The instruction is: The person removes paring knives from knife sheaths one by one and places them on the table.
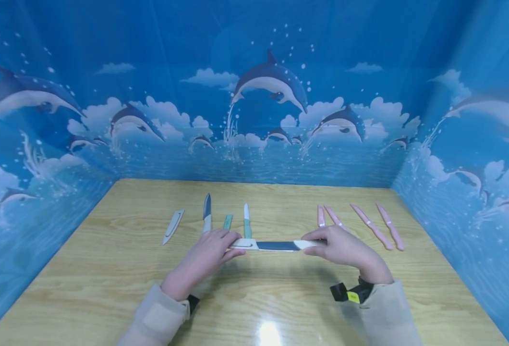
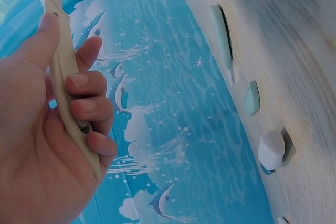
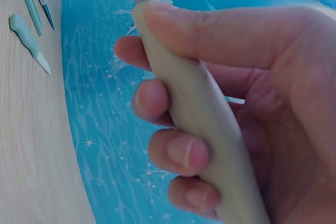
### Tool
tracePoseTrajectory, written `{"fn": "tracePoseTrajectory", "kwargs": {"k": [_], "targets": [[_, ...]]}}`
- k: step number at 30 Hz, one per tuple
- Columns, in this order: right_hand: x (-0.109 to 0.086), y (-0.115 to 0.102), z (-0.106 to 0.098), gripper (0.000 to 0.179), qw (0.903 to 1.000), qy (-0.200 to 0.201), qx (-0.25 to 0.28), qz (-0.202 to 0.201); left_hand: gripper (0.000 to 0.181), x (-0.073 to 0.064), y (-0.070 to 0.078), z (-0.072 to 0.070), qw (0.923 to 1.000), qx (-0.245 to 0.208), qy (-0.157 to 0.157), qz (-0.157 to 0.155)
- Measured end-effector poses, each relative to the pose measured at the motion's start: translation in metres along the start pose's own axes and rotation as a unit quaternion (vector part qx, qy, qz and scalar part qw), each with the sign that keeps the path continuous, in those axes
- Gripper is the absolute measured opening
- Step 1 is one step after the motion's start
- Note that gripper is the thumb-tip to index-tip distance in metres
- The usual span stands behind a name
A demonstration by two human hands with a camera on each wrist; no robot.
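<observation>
Hands grip two things that meet in the middle: the left hand [image 1: 213, 244] has its fingers curled round a white cover [image 1: 249, 244], and the right hand [image 1: 338, 245] pinches the white handle [image 1: 307, 244] of a big knife [image 1: 277, 246]. Both are held low, side to side in front of the person. The dark blade goes from the handle to the end of the cover. I cannot tell how far the tip goes inside.

Behind the hands, more things lie on the wooden bench [image 1: 107, 269]. Far to the left is a loose white cover with a dark line [image 1: 174, 227]. Next comes a white knife with a dark blade [image 1: 207, 206], part of it hidden by the left hand. Then there is a small green cover [image 1: 227, 221], and a green knife [image 1: 247, 221] with its light blade pointing away. On the right, four long pink things [image 1: 371, 227] lie slanted, two near the right hand and two further out.

All around hangs a blue cloth [image 1: 254, 158] with jumping dolphins [image 1: 272, 79] and white clouds [image 1: 211, 78].
</observation>
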State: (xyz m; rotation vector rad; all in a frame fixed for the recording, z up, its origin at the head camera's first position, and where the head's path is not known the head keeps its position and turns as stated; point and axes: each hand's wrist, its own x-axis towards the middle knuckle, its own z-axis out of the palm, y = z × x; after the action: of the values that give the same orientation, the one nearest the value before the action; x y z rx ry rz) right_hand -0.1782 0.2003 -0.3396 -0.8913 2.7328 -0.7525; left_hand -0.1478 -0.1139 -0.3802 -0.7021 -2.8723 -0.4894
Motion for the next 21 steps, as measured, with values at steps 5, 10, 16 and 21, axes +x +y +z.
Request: {"fn": "tracePoseTrajectory", "kwargs": {"k": [5, 10, 16, 21], "targets": [[-0.0005, 0.0010, -0.0011, 0.028, 1.0000, 0.003, -0.003, 0.001, 0.033, 0.0007, -0.0003, 0.0005, 1.0000, 0.003, 0.004, -0.003], [-0.0011, 0.0004, -0.0018, 0.028, 1.0000, 0.002, -0.001, 0.006, 0.034, -0.0006, 0.0000, -0.0005, 1.0000, -0.002, 0.001, -0.006], [-0.0024, 0.0009, -0.0031, 0.028, 0.9999, 0.002, 0.008, 0.013, 0.037, -0.0017, 0.0000, -0.0016, 0.9999, -0.001, -0.004, -0.015], [-0.0040, 0.0038, -0.0049, 0.029, 0.9997, -0.002, 0.017, 0.017, 0.039, -0.0013, -0.0020, -0.0007, 0.9998, 0.007, -0.001, -0.017]]}}
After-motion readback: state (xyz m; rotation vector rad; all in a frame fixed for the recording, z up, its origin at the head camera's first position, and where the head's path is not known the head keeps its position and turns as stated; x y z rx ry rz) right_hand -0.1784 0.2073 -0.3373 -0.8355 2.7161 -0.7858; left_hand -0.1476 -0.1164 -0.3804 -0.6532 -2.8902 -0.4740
